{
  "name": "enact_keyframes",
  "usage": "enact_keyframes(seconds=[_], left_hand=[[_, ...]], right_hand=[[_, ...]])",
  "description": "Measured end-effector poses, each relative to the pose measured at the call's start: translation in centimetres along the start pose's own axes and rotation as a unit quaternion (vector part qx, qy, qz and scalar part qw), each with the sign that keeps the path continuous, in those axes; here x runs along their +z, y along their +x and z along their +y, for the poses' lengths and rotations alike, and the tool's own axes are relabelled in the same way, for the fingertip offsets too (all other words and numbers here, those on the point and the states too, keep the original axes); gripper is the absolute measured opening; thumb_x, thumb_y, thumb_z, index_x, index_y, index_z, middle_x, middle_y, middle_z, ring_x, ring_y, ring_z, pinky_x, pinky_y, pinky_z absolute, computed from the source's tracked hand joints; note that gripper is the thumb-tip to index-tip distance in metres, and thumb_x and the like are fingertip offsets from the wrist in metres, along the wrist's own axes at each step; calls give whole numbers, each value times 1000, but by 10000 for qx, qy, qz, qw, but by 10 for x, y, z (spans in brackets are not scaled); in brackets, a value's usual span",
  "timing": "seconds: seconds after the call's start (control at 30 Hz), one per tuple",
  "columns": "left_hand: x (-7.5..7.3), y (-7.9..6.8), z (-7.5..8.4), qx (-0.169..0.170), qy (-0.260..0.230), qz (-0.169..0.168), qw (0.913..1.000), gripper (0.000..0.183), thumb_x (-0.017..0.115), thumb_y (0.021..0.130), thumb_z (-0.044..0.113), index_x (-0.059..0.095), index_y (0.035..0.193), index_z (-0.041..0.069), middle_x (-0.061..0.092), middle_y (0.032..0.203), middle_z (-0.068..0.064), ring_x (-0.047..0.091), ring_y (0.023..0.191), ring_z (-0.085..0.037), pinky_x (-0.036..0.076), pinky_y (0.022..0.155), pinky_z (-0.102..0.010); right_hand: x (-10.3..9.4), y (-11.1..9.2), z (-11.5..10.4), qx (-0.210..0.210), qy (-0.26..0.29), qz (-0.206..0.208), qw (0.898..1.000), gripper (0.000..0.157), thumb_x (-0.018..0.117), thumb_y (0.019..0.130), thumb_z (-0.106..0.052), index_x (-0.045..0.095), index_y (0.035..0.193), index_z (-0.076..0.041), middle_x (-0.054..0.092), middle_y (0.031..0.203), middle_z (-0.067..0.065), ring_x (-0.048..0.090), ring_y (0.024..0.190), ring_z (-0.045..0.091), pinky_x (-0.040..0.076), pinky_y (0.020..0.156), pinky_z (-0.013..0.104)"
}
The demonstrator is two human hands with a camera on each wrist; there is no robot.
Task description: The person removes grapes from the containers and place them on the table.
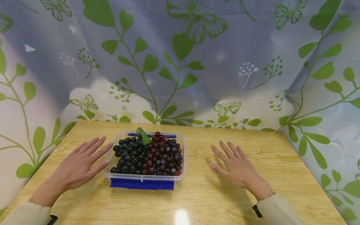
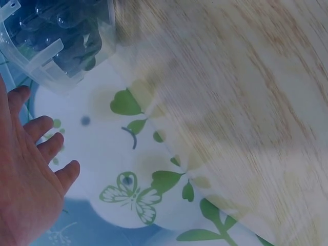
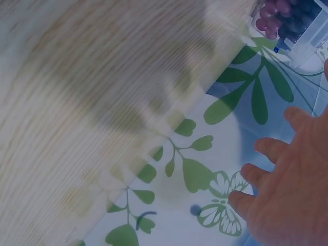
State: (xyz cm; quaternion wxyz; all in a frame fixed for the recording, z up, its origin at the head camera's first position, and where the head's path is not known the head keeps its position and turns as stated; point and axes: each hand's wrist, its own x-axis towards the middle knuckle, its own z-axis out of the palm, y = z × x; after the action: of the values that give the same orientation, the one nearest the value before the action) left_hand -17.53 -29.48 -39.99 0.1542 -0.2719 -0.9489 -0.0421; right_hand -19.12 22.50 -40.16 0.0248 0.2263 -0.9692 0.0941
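1. Container [image 1: 113, 160]: rectangular box of clear plastic with rounded corners and smooth blue flaps [image 1: 142, 183], standing between the hands, just beside the left.
2. Contents: round, glossy black grapes [image 1: 127, 157] towards the left hand; reddish-purple grapes [image 1: 161, 156] towards the right. A flat, pointed green leaf [image 1: 144, 136] lies on the side away from the person.
3. Left hand [image 1: 80, 165]: fingers extended, tips close to the container's wall; contact cannot be judged.
4. Right hand [image 1: 236, 167]: fingers extended and spread, well apart from the container.
5. Surroundings: yellowish wood-grained table [image 1: 202, 200] beneath both hands; beyond them, creased cloth [image 1: 219, 72] printed with leaves and butterflies.
6. Views: only the head view shows the leaf and both cream sleeves [image 1: 278, 209]. The left wrist view adds translucent tabs [image 2: 46, 54] at a container corner; the right wrist view shows reddish-purple grapes through the wall.
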Motion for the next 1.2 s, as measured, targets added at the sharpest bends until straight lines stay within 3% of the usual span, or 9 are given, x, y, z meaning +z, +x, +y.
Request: enact_keyframes(seconds=[0.43, 0.77, 1.2], left_hand=[[4, 6, 2, 176, 20, -9, 9998, 59, 52, 97, 40, 35, 150, 20, 20, 157, -5, 24, 139, -32, 17, 113, -47], [9, 6, 2, 339, 33, 30, 9994, 58, 52, 98, 38, 37, 149, 17, 26, 155, -8, 23, 140, -33, 8, 116, -36], [15, 7, 2, 518, 24, 53, 9986, 57, 51, 98, 38, 37, 149, 18, 28, 154, -8, 24, 139, -32, 6, 116, -34]], right_hand=[[-5, 11, -27, -397, 61, 63, 9992, 69, 36, 95, -62, 21, 154, -29, 9, 159, 4, 6, 144, 32, 5, 112, 58], [-3, 16, -37, -478, 152, 91, 9987, 68, 35, 95, -63, 21, 153, -31, 9, 159, 3, 7, 144, 31, 5, 113, 56], [1, 23, -43, -581, 84, 48, 9983, 67, 30, 95, -64, 18, 154, -32, 6, 159, 1, 6, 144, 29, 5, 113, 53]])
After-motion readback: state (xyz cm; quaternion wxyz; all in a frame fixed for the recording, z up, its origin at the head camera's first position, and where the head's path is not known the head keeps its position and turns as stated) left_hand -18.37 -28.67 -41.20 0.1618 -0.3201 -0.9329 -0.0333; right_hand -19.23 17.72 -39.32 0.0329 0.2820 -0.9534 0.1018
